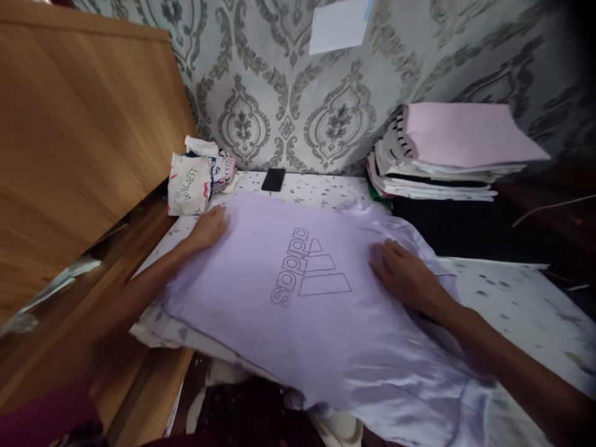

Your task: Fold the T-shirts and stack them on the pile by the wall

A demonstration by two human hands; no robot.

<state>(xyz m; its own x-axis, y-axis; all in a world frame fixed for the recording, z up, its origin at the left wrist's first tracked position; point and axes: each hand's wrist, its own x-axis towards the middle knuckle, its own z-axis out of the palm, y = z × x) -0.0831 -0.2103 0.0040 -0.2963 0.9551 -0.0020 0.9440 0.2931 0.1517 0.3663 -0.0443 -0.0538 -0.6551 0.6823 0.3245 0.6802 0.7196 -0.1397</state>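
Note:
A lilac T-shirt lies spread out on its side in front of me, an outlined "adidas" logo on its chest. Its hem is at the left, the neck and sleeves toward the right. My left hand rests on the cloth near the far hem corner, fingers stretched forward. On the upper chest, right of the logo, lies my right hand, its fingers apart and a little bent, the tips slightly blurred. The near sleeve is wrinkled and hangs toward the table's front edge.
A black phone lies by the patterned wall. Small folded clothes are stacked at the back left, beside a wooden cabinet. A taller pile of folded clothes stands on a black object at the back right.

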